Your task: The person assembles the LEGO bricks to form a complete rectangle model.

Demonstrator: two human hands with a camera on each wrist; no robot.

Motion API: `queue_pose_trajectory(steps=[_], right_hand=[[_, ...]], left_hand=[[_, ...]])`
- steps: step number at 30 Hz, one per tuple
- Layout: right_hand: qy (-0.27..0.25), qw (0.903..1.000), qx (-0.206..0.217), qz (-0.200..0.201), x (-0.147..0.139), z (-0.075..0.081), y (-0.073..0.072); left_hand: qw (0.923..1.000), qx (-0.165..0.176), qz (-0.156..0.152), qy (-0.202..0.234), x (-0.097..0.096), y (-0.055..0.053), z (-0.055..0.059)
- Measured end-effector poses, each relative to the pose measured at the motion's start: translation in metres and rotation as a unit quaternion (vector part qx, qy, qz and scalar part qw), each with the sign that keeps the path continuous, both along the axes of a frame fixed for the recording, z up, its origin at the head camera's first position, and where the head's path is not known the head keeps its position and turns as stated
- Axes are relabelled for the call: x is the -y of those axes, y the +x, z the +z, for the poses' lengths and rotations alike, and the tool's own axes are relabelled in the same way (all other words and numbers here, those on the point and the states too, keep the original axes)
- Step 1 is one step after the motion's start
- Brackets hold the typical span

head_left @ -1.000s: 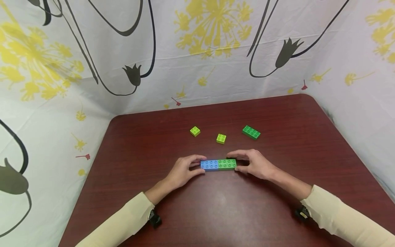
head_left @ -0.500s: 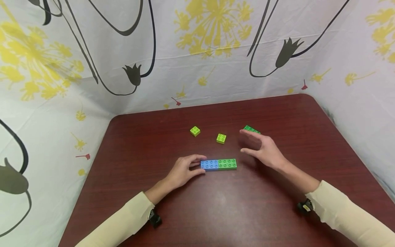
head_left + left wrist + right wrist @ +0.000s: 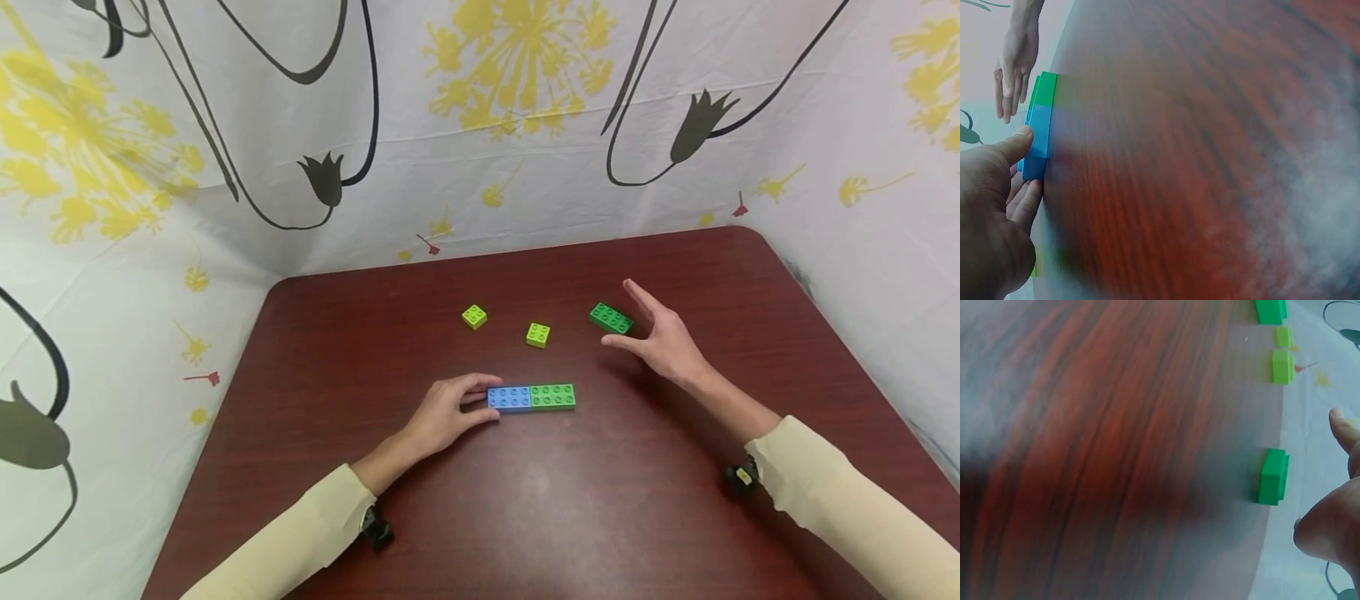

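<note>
A blue building brick (image 3: 509, 399) and a bright green brick (image 3: 552, 397) lie end to end in one straight row on the table. My left hand (image 3: 442, 415) pinches the blue brick's left end, thumb on the near side and fingers at the far side. In the left wrist view the thumb presses on the blue brick (image 3: 1037, 144). My right hand (image 3: 666, 343) is over the table with thumb and fingers spread wide, holding nothing. Just left of it, between thumb and fingertips, sits a darker green brick (image 3: 611, 317); the right wrist view shows this green brick (image 3: 1271, 477) standing apart from the hand.
Two small lime-green bricks, a left one (image 3: 474, 317) and a right one (image 3: 537, 335), sit farther back on the dark red wooden table (image 3: 360, 333). A white patterned cloth (image 3: 480, 183) hangs behind the table and along its sides.
My right hand has let go of the bright green brick's right end, moved back and right, and spread around the darker green brick. My left hand stays on the blue brick.
</note>
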State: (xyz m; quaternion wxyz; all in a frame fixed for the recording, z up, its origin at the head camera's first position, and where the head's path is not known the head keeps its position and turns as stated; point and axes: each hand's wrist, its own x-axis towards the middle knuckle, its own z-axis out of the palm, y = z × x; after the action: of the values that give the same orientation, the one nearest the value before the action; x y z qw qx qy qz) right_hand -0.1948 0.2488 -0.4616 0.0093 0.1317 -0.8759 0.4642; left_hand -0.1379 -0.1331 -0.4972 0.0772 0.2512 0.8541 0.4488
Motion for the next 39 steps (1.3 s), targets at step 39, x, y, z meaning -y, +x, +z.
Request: queue_pose_trajectory(steps=[39], right_hand=[[0.057,0.9971,0.026,-0.044,-0.001,-0.019,-0.013]], left_hand=[[1.0,0.0,-0.002,-0.002,-0.001,0.0,0.002]])
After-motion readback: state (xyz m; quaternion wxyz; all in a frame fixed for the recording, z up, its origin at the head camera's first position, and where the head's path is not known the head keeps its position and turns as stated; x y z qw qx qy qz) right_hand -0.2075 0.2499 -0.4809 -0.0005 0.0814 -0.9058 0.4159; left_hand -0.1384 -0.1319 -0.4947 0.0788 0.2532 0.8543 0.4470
